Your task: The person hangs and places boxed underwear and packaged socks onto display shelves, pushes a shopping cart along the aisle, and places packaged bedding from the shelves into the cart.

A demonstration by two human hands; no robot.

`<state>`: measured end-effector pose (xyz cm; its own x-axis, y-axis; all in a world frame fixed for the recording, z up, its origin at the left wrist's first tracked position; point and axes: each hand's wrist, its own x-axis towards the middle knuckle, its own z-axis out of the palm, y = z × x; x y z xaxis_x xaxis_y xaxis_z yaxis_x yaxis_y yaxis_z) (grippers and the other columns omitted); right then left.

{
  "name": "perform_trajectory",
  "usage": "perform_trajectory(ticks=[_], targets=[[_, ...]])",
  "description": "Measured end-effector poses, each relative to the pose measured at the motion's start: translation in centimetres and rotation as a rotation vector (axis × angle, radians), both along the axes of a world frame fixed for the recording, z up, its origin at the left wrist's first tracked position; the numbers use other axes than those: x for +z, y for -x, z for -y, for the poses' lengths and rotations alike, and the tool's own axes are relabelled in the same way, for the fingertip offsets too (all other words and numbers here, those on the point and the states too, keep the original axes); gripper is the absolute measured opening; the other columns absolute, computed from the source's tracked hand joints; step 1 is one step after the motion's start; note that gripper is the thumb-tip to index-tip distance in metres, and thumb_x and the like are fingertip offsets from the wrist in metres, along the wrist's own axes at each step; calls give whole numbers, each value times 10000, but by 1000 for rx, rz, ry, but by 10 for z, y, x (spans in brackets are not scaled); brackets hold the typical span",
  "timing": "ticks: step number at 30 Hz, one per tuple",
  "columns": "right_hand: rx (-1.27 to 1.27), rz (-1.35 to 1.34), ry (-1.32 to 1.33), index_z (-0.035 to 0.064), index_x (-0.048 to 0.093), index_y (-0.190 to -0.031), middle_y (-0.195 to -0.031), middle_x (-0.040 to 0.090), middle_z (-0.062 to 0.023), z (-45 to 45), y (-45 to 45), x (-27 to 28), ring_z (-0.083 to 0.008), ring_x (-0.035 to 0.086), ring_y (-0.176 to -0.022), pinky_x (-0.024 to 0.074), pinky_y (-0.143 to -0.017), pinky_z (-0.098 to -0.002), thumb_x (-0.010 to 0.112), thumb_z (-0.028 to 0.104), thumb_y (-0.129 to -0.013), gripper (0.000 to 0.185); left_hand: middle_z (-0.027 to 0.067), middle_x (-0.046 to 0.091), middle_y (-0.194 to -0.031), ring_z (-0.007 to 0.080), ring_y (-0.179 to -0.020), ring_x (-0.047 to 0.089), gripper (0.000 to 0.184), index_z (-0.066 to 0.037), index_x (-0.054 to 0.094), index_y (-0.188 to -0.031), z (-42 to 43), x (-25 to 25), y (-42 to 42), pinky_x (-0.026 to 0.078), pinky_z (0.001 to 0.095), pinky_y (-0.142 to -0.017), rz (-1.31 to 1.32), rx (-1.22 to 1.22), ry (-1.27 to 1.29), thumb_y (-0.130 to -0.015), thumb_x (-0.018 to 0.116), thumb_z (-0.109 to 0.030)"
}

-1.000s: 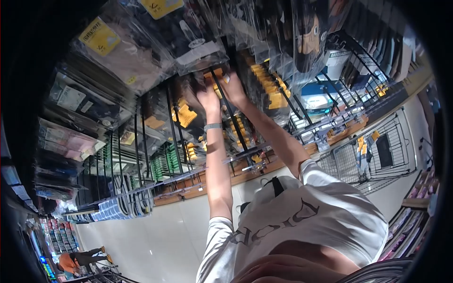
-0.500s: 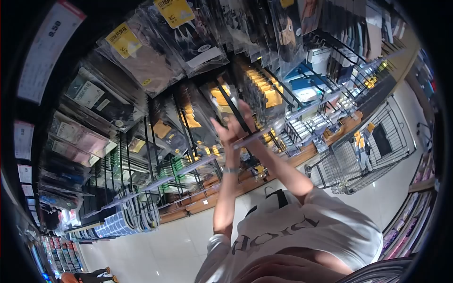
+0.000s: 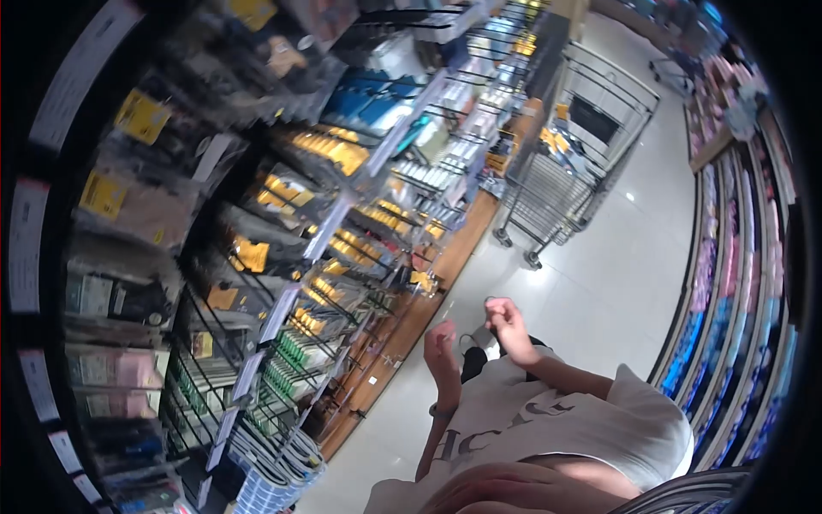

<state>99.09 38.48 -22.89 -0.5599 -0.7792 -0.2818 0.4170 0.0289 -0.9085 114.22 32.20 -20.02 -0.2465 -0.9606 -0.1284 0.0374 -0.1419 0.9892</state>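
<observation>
My left hand [image 3: 441, 344], with a band at the wrist, is raised in front of my white shirt [image 3: 548, 420]. Its fingers are curled in, and nothing shows in them. Close beside it, my right hand [image 3: 509, 327] has its fingers bent together, also with no object visible. The two hands are apart from each other and touch no goods. To their left is the rack with hanging yellow-tagged packets [image 3: 342, 154], nearest to my left hand.
A wire shopping cart [image 3: 548, 193] holding several yellow-tagged packs stands ahead in the aisle. Shelves of colourful goods [image 3: 728, 283] line the right side. A wooden base ledge [image 3: 402, 343] runs under the rack, and blue checked items [image 3: 270, 475] hang low at the left.
Both hands have come away from the hooks of the rack and back towards my body. The view has turned right, so the cart appears more central and the rack lies further left.
</observation>
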Motion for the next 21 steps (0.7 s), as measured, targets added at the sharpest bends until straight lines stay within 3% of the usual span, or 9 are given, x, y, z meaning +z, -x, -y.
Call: perform_trajectory(ticks=[5,9,12,21], targets=[[-385,407,-179,14,516,-1146,-781,494,-27,-90,86,-19,-142,480,-632,452,-599,-307,311,11,-899,321,71,665,-1026,161,-979,642,151,-22,643,-1007,-38,-22,3,525,295,-851,45,-73,-294,-944,506,-30],[-611,879,-8,57,508,-1075,-712,455,12,-146,163,-49,-118,410,-569,391,-551,-271,315,36,-923,247,48,667,-1001,148,-938,655,149,-56,637,-1043,-51,-11,45,520,301,-843,71,-149,-252,-968,509,-47],[-684,991,70,64,506,-1055,-690,438,20,-186,213,-49,-118,387,-552,382,-548,-267,299,38,-933,242,46,670,-1018,160,-958,657,157,-64,620,-1083,-66,-16,102,514,309,-868,46,-243,-143,-973,508,-79],[-741,1035,390,52,463,-1068,-691,395,0,-303,379,-54,-125,361,-576,355,-537,-268,329,10,-957,179,115,636,-1107,224,-1040,642,273,-15,577,-1173,-149,-38,321,522,355,-920,-71,-470,-560,-926,479,-80]])
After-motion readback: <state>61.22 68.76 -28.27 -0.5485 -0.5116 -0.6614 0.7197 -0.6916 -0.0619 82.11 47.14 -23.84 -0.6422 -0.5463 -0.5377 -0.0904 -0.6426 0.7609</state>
